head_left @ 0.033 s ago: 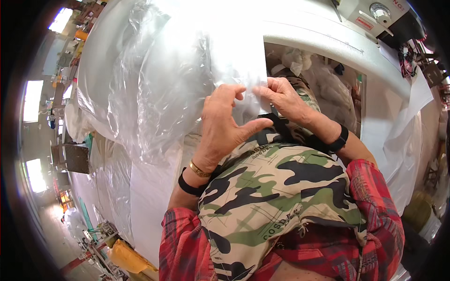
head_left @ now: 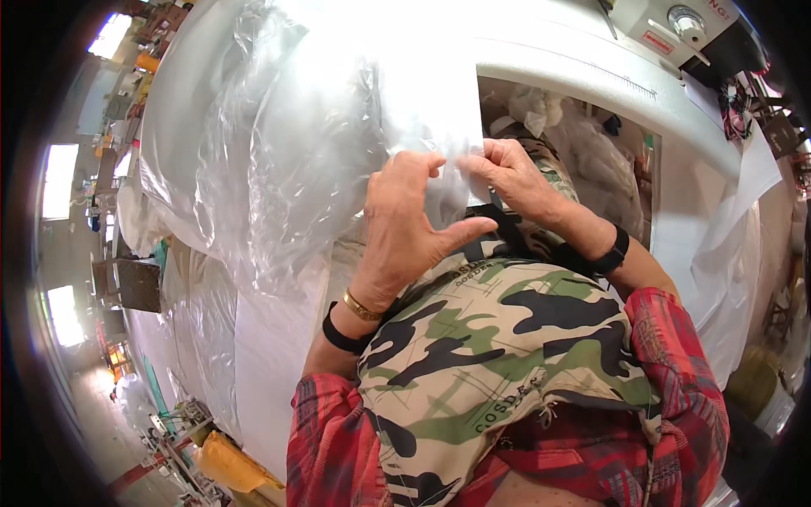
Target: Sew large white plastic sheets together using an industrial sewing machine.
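A large clear plastic sheet [head_left: 296, 160], crinkled and shiny, spreads over the white table and hangs down its near side. At the sheet's right part, my right hand [head_left: 517, 179] pinches the film between thumb and fingers. My left hand [head_left: 399, 221] is just to the left, with its curled fingertips against the film. Its thumb stretches well away from the fingers, pointing right, with nothing between. Glare washes out the film beyond both hands, so its far edge cannot be made out.
A rectangular opening [head_left: 583, 118] in the white table, right of my hands, shows bunched plastic below. A machine with a round knob [head_left: 686, 25] stands at the far right. Loose white sheets [head_left: 752, 173] hang at the right edge. A yellow-orange cover [head_left: 232, 463] lies low at the left.
My left hand has shifted very slightly to the right, its thumb tip a little lower. The right hand stays almost in place.
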Available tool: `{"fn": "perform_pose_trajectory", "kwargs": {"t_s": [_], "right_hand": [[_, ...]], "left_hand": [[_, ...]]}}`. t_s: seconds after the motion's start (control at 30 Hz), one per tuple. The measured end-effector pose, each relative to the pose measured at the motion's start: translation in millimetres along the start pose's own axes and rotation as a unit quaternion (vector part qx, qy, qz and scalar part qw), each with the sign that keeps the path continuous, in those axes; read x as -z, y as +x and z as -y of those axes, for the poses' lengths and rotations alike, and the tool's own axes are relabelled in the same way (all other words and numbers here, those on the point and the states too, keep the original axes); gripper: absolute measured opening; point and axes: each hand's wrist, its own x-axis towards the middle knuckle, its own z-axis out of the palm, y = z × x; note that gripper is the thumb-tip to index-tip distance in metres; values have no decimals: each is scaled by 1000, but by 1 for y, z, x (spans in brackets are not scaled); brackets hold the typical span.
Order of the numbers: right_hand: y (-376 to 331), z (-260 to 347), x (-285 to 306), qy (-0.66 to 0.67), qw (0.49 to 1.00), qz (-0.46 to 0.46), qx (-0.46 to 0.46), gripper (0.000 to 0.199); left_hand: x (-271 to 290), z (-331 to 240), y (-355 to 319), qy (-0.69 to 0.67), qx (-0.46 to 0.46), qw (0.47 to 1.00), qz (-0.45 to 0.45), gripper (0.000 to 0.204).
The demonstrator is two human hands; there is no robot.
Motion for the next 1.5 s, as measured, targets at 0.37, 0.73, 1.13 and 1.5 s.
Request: {"fn": "perform_pose_trajectory", "kwargs": {"t_s": [0.37,0.73,1.13,1.5], "right_hand": [[-9,6,-1,-12,1000,8,-22,31],[-11,2,5,-3,996,78,-43,41],[-18,28,-7,50,997,50,-34,35],[-25,44,-17,168,985,-4,-45,24]], "left_hand": [[-11,-1,-5,19,-58,998,-28,8],[-21,3,-8,-51,-2,999,-11,5],[-10,17,-26,-50,-53,981,178,23],[-38,80,-31,-364,132,920,63,28]]}}
